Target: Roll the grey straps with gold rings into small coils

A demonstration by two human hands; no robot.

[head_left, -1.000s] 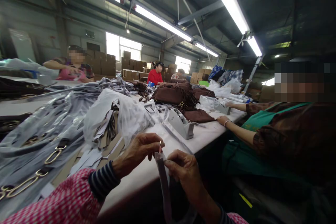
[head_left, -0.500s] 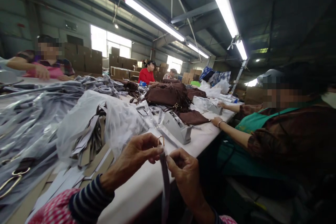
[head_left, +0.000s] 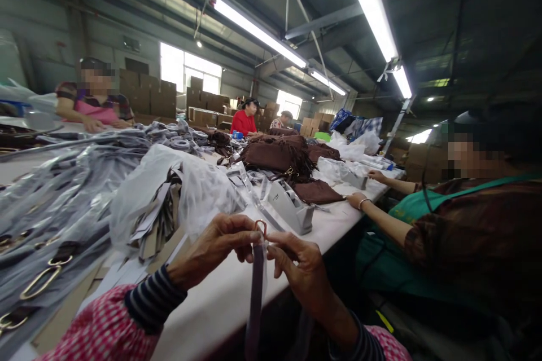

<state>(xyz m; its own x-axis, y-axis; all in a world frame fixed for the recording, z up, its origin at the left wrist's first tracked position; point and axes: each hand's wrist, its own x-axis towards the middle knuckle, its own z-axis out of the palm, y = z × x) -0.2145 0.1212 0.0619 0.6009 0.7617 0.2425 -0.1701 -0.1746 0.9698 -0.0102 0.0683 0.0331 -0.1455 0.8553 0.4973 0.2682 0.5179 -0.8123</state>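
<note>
Between thumb and fingers, my left hand (head_left: 214,249) pinches the top of a dark strap (head_left: 254,304) just below its gold-coloured metal ring (head_left: 263,224). The strap hangs down past the table edge, with clear film along its side. At the same end, my right hand (head_left: 301,273) has its index finger and thumb closed on the strap's right edge and film. Its other fingers are curled. Just beyond my hands stands a grey tape dispenser (head_left: 282,206).
Plastic-wrapped straps with metal clasps (head_left: 44,279) heap up on the left. A clear bag (head_left: 139,180) holds grey and tan strips (head_left: 163,220). Brown fringed bags (head_left: 271,152) lie farther back. On the right, a co-worker in a green apron (head_left: 406,206) reaches over the table (head_left: 212,304).
The strap and ring have turned a little, and the strap now hangs straighter. My right index finger has stretched out towards the ring. The view has shifted slightly left.
</note>
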